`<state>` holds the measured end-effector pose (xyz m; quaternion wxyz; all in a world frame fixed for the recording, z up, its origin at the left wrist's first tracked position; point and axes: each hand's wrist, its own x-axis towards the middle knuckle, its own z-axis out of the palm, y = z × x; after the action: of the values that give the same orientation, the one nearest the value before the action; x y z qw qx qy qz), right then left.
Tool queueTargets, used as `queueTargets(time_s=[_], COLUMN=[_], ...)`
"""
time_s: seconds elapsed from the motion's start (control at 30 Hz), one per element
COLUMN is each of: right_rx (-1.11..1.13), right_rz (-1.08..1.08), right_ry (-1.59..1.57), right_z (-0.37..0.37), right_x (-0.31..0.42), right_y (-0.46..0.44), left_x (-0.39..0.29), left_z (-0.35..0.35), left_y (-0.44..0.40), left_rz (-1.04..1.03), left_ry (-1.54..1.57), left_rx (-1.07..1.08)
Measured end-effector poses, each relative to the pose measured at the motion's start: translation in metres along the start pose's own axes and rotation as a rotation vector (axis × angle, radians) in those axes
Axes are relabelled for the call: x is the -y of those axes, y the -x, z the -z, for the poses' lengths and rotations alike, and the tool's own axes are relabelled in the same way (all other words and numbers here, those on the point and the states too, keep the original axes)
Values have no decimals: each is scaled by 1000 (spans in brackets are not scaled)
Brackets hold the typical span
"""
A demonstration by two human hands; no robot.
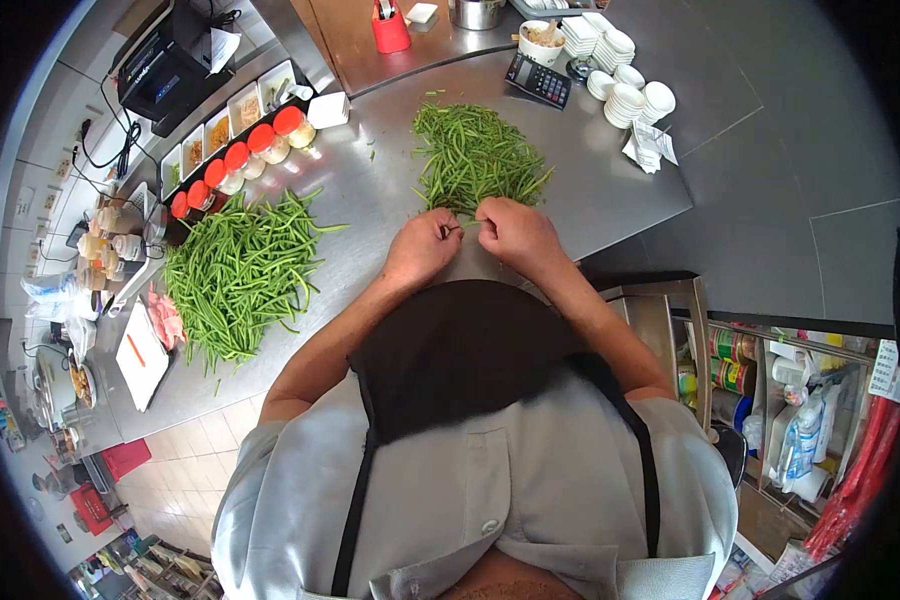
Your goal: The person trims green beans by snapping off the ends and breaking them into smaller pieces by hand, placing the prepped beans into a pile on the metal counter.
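Note:
Both my hands are close together over the near edge of a steel counter, just below a pile of short green bean pieces (480, 155). My left hand (425, 243) has its fingers closed on one end of a green bean (470, 223). The fingers of my right hand (515, 232) are curled round the other end. A larger pile of long whole green beans (245, 270) lies on the counter to the left.
Red-lidded jars (267, 143) and a tray of condiments (218, 130) line the left back. A calculator (538, 80), stacked white dishes (625, 103) and a paper slip (650, 147) are at the right back. A white notepad (143, 357) lies far left.

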<state>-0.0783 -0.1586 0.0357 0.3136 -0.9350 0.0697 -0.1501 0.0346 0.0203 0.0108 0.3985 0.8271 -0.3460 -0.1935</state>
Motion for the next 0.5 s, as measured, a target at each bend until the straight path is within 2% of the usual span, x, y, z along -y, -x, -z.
queueTargets(time_s=[0.1,0.2,0.23,0.3,0.33,0.43,0.5], right_rx=[2,52,84,144,85,6,221], right_rz=[13,-173,-356,-722,-620,-226,-347], right_ry=[88,-239,-591,-1298,-1015,-579,-620], right_z=[-8,-22,-21,-16,-13,-18,-12], right_x=[-11,-21,-25,-33,-31,-37,-29], right_y=[0,-8,-15,-28,-33,-29,-24], left_x=[-7,-5,0,15,22,20,17], left_z=[4,5,1,-9,-12,1,5], left_y=[2,0,0,-6,-9,-11,-12], left_rz=[24,-12,-37,-10,5,287,285], left_ry=[-49,20,64,344,484,1095,1181], left_rx=[22,10,-1,28,41,4,-79])
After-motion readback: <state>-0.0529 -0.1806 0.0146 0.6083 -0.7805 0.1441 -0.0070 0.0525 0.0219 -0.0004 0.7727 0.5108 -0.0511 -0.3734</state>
